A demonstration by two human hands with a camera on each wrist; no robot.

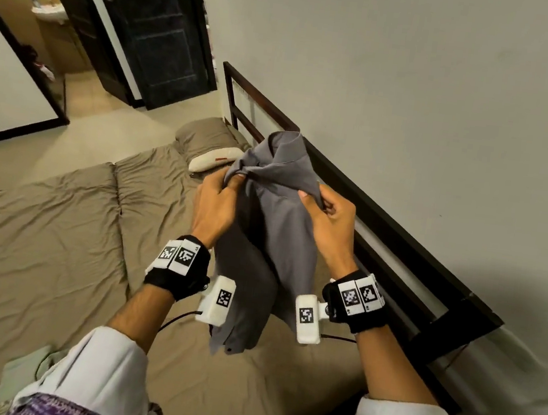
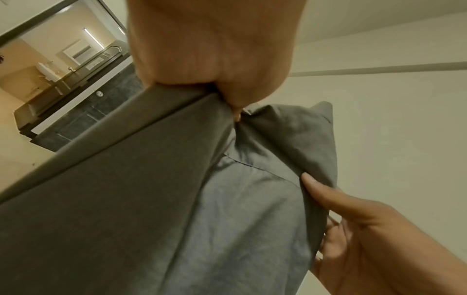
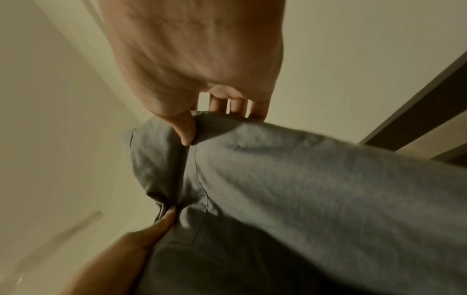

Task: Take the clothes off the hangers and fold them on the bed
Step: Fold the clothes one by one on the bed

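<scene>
A grey collared shirt (image 1: 273, 228) hangs in the air over the bed (image 1: 55, 232), held up near its collar by both hands. My left hand (image 1: 218, 197) pinches a bunched fold of the shirt (image 2: 177, 199) on the left side of the collar. My right hand (image 1: 327, 214) pinches the shirt (image 3: 303, 189) on the right, thumb on the front, fingers curled behind. The collar stands up above both hands. The hem dangles just above the sheet. No hanger shows in any view.
A brown-sheeted bed fills the lower left, with two pillows (image 1: 210, 151) at its far end. A dark bed rail (image 1: 385, 221) runs along the white wall on the right. A pale green garment (image 1: 27, 373) lies at the near edge. A dark door (image 1: 156, 27) stands beyond.
</scene>
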